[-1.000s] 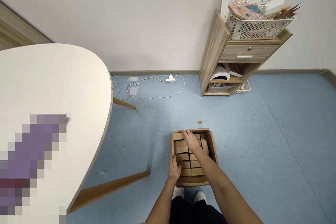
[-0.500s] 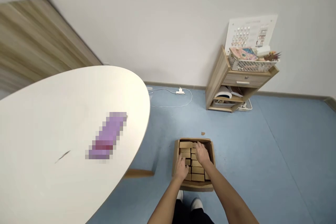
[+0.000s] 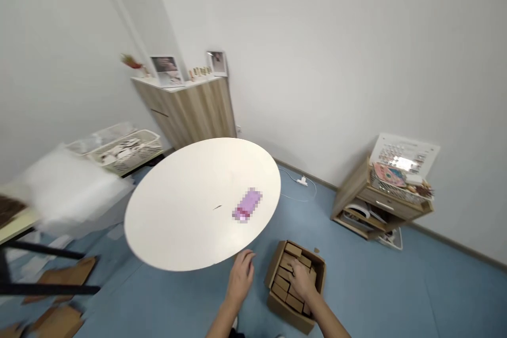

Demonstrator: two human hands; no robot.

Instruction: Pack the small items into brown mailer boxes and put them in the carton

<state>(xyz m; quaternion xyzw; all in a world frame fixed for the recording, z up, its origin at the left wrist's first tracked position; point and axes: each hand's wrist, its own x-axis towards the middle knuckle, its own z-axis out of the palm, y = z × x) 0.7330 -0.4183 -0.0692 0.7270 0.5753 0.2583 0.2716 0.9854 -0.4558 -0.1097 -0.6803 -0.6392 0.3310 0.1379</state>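
A brown cardboard carton stands open on the floor, packed with several small cardboard boxes. My right hand reaches into it from the right. Its fingers are bent and closed on one of the small boxes near the carton's middle; their undersides are hidden. Outside the carton, to its left, my left hand is held just below the edge of a white oval table. Its fingers are loosely curved and apart, with nothing visible in them.
A blurred purple item and a thin dark mark are on the tabletop. A small wooden cabinet stands against the wall, a white cable beside it. White baskets and flattened cardboard are at the left.
My left hand has come out of the carton to the left, while my right hand remains in it. The view has swung left, bringing the whole table and the baskets into sight.
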